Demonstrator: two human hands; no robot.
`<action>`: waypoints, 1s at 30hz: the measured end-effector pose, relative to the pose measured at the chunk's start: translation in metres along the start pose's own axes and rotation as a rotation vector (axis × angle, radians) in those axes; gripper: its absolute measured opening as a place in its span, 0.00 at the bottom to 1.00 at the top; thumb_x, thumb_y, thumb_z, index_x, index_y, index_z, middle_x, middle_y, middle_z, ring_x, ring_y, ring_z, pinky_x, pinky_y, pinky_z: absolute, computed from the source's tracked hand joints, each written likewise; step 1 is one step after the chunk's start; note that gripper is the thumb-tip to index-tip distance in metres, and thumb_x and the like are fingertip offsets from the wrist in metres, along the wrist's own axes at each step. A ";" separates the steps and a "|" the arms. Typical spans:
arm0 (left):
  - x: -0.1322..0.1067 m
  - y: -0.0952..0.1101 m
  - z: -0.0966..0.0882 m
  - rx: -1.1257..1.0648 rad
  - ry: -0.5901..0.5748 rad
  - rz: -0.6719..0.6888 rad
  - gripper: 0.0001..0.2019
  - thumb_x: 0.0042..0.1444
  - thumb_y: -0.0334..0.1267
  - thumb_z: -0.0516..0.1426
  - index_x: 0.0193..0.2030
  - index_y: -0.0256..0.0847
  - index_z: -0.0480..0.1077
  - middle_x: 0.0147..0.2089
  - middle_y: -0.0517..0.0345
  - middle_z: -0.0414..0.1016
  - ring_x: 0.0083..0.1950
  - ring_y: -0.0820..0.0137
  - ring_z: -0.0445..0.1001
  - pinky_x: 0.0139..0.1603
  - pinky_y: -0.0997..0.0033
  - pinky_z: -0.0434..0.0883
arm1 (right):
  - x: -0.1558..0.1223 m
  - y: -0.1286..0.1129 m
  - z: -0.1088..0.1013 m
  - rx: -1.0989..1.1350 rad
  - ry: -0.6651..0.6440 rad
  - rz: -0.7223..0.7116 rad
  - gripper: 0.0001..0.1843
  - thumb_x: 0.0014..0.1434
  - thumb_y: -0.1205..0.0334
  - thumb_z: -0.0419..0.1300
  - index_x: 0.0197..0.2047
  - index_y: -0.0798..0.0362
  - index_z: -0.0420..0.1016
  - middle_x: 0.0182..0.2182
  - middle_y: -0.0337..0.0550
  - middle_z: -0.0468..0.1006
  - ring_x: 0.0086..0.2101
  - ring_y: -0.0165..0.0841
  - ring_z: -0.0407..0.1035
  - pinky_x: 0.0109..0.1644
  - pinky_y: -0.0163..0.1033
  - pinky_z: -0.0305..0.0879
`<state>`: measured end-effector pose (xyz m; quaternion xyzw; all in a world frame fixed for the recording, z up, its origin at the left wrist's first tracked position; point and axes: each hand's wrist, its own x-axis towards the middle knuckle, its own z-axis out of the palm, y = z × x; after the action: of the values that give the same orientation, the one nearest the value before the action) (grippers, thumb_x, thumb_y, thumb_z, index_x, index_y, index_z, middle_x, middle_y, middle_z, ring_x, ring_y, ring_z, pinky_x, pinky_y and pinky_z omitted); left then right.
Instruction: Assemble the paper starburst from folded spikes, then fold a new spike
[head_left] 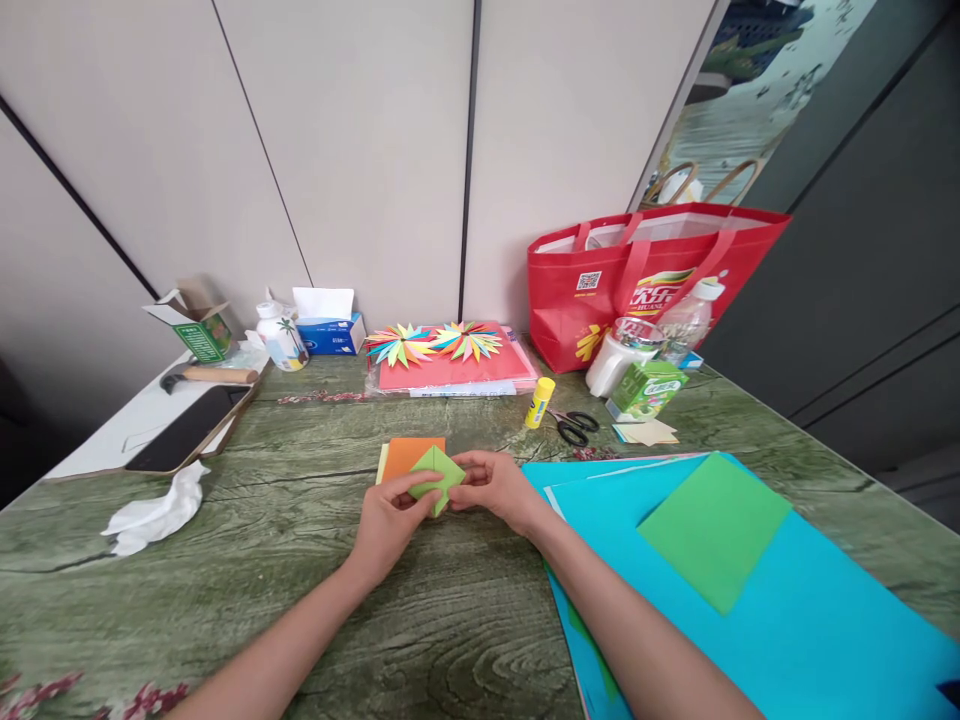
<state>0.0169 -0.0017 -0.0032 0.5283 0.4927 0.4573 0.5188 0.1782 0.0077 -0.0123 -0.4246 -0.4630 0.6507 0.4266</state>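
Between my two hands is a small light green paper square, turned corner-up with a crease down its middle. My left hand pinches its left side between thumb and fingers. On the other side, my right hand has its thumb and fingers closed on the right corner. Just behind the green paper, an orange paper square lies on the table, with a pale yellow edge showing under it at the left.
Large blue sheets with a green square cover the right side. A glue stick and scissors lie beyond my hands. Two paper pinwheel shapes rest at the back, beside a red bag. A crumpled tissue is left.
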 end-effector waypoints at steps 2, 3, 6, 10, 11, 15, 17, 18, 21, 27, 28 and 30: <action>0.000 0.001 0.001 0.014 0.005 0.011 0.10 0.36 0.35 0.63 0.30 0.39 0.77 0.22 0.59 0.75 0.20 0.72 0.69 0.22 0.75 0.67 | 0.000 0.000 0.000 -0.048 -0.019 -0.010 0.25 0.37 0.64 0.67 0.42 0.56 0.71 0.24 0.37 0.77 0.26 0.31 0.72 0.36 0.41 0.69; 0.000 0.001 0.001 0.018 0.004 0.011 0.09 0.36 0.35 0.63 0.29 0.39 0.77 0.21 0.59 0.75 0.20 0.72 0.69 0.22 0.75 0.67 | 0.000 0.000 0.000 -0.060 -0.032 -0.016 0.26 0.37 0.64 0.67 0.43 0.56 0.71 0.24 0.37 0.77 0.26 0.31 0.73 0.36 0.41 0.69; 0.000 0.002 0.001 0.028 -0.003 0.015 0.08 0.36 0.35 0.63 0.27 0.39 0.77 0.21 0.58 0.75 0.19 0.72 0.69 0.22 0.75 0.67 | 0.000 0.000 -0.002 -0.081 -0.047 -0.021 0.25 0.37 0.66 0.65 0.43 0.56 0.70 0.24 0.37 0.77 0.26 0.32 0.73 0.35 0.40 0.69; 0.001 0.004 0.001 0.032 -0.017 0.001 0.07 0.36 0.35 0.63 0.26 0.39 0.77 0.19 0.58 0.75 0.19 0.71 0.69 0.21 0.74 0.67 | 0.001 -0.001 -0.003 -0.073 -0.018 0.003 0.19 0.39 0.67 0.63 0.39 0.57 0.70 0.21 0.37 0.77 0.25 0.33 0.73 0.34 0.40 0.71; 0.001 0.004 0.001 0.029 -0.019 -0.008 0.07 0.35 0.35 0.63 0.26 0.39 0.77 0.19 0.58 0.75 0.19 0.72 0.69 0.21 0.74 0.67 | 0.001 -0.001 -0.004 -0.068 -0.012 0.007 0.18 0.40 0.67 0.62 0.38 0.57 0.70 0.20 0.37 0.77 0.25 0.33 0.73 0.33 0.40 0.71; 0.002 0.002 0.000 0.009 -0.022 -0.021 0.08 0.35 0.35 0.63 0.27 0.38 0.77 0.19 0.59 0.75 0.19 0.72 0.69 0.21 0.75 0.66 | 0.001 -0.003 -0.004 -0.049 -0.004 0.022 0.16 0.41 0.67 0.61 0.37 0.58 0.71 0.19 0.38 0.77 0.24 0.32 0.74 0.33 0.39 0.71; 0.002 0.001 0.000 0.003 -0.023 -0.021 0.09 0.35 0.35 0.63 0.28 0.38 0.77 0.19 0.58 0.75 0.19 0.72 0.69 0.21 0.75 0.67 | 0.001 -0.004 -0.004 -0.022 -0.002 0.026 0.17 0.42 0.66 0.61 0.38 0.58 0.71 0.19 0.38 0.77 0.25 0.32 0.74 0.34 0.40 0.71; 0.002 0.000 -0.001 0.001 -0.020 -0.022 0.09 0.36 0.35 0.63 0.28 0.38 0.77 0.19 0.58 0.75 0.19 0.72 0.69 0.22 0.75 0.67 | 0.001 -0.005 -0.003 -0.003 -0.004 0.020 0.18 0.42 0.65 0.61 0.40 0.57 0.70 0.20 0.38 0.77 0.26 0.32 0.74 0.35 0.40 0.71; 0.003 -0.002 -0.002 0.007 0.022 -0.008 0.09 0.36 0.36 0.63 0.29 0.38 0.77 0.21 0.58 0.75 0.20 0.73 0.68 0.22 0.76 0.67 | 0.000 -0.006 -0.002 0.053 -0.013 -0.008 0.22 0.43 0.62 0.63 0.43 0.56 0.69 0.26 0.40 0.78 0.28 0.31 0.74 0.37 0.39 0.71; 0.005 -0.007 -0.006 0.083 0.178 0.108 0.10 0.38 0.38 0.63 0.30 0.39 0.77 0.29 0.56 0.78 0.27 0.70 0.72 0.27 0.75 0.68 | -0.003 0.000 0.014 0.104 -0.006 0.007 0.16 0.41 0.55 0.65 0.29 0.58 0.72 0.25 0.41 0.76 0.28 0.29 0.71 0.35 0.38 0.71; 0.005 -0.008 -0.006 0.085 0.186 0.118 0.10 0.38 0.38 0.63 0.30 0.39 0.77 0.30 0.55 0.78 0.29 0.69 0.73 0.30 0.75 0.69 | -0.003 0.002 0.017 0.116 -0.004 0.008 0.15 0.41 0.55 0.65 0.27 0.59 0.72 0.23 0.41 0.75 0.27 0.29 0.71 0.35 0.38 0.71; 0.005 -0.010 -0.007 0.083 0.190 0.128 0.10 0.38 0.37 0.63 0.31 0.40 0.77 0.32 0.55 0.78 0.32 0.68 0.73 0.33 0.75 0.69 | -0.003 0.004 0.022 0.146 0.020 -0.001 0.15 0.41 0.54 0.65 0.25 0.58 0.72 0.21 0.39 0.73 0.26 0.28 0.70 0.35 0.38 0.71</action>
<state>0.0101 0.0037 -0.0131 0.5340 0.5234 0.5165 0.4173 0.1573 -0.0012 -0.0113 -0.3985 -0.4102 0.6782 0.4614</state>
